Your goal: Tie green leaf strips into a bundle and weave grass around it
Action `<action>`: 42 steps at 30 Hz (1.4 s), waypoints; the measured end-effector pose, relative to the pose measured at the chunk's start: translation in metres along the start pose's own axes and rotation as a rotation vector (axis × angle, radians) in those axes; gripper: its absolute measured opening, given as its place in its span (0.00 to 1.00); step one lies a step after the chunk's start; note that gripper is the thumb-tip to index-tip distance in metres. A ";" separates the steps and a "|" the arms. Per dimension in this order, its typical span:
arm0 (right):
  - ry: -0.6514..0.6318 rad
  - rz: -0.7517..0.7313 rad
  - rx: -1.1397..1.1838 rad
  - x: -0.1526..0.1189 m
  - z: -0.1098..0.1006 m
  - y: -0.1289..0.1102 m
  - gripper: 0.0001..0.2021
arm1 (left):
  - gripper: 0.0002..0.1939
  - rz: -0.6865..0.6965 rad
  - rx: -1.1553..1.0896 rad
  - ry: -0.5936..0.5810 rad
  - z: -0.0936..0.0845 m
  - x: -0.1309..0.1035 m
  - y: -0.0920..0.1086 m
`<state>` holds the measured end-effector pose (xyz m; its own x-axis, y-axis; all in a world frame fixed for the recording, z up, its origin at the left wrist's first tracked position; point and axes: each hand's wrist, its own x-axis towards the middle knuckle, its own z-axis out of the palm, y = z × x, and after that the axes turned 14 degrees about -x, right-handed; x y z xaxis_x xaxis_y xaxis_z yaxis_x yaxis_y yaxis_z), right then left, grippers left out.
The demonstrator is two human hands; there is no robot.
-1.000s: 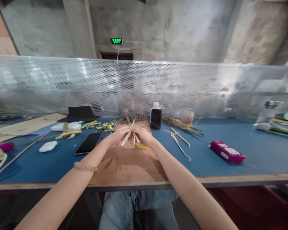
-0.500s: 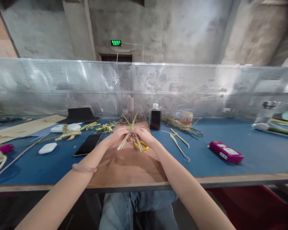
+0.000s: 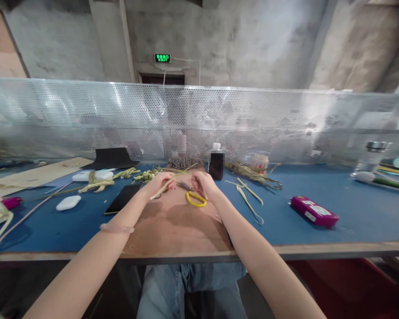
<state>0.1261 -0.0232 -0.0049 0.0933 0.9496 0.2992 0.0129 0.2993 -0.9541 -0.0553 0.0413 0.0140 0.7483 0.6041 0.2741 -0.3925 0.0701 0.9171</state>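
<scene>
My left hand [image 3: 159, 184] is closed on a few pale straw strips [image 3: 179, 173] that run up and to the right from its fingers. My right hand [image 3: 204, 184] hovers beside it over the brown board [image 3: 176, 226], fingers curled; whether it grips a strip is unclear. Yellow-handled scissors [image 3: 194, 198] lie on the board just below and between both hands. A bracelet [image 3: 116, 228] rings my left forearm.
A black phone [image 3: 123, 198], a white case [image 3: 68, 203] and leaf scraps [image 3: 96, 184] lie left on the blue table [image 3: 352, 212]. A dark bottle [image 3: 216, 163], loose straw [image 3: 249, 195] and a magenta box [image 3: 314, 212] lie right. A perforated metal screen [image 3: 86, 119] backs the table.
The upright bundle of strips held between both hands has come down. The hands have drawn apart, and the scissors now show fully on the board.
</scene>
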 end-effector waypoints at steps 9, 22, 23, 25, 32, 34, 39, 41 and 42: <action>0.318 0.017 0.233 0.005 -0.020 -0.007 0.08 | 0.11 0.061 -0.190 0.076 -0.006 -0.003 0.009; 0.353 0.026 0.233 0.005 -0.027 -0.002 0.09 | 0.09 0.217 -0.025 0.357 -0.017 0.001 0.013; 0.307 0.037 0.225 0.005 -0.020 -0.001 0.08 | 0.08 0.197 0.016 0.350 -0.014 0.002 0.010; 0.219 0.045 0.216 0.002 -0.004 0.001 0.08 | 0.08 0.155 0.092 0.316 -0.007 0.003 0.004; 0.065 0.024 0.221 -0.001 0.028 0.008 0.10 | 0.09 0.141 0.229 0.229 0.017 0.005 -0.019; 0.078 0.000 0.225 0.000 0.030 0.013 0.13 | 0.09 0.168 0.237 0.223 0.023 0.008 -0.027; 0.088 -0.059 0.227 0.002 0.034 0.021 0.19 | 0.10 0.182 0.192 0.209 0.032 0.010 -0.037; 0.092 -0.078 0.219 0.001 0.036 0.021 0.20 | 0.11 0.164 0.152 0.195 0.032 0.009 -0.037; 0.096 -0.087 0.212 0.001 0.036 0.021 0.20 | 0.11 0.155 0.130 0.187 0.033 0.009 -0.037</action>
<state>0.0903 -0.0126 -0.0243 0.1955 0.9091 0.3679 -0.1835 0.4024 -0.8969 -0.0168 0.0182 -0.0078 0.5679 0.7366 0.3673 -0.4139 -0.1302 0.9010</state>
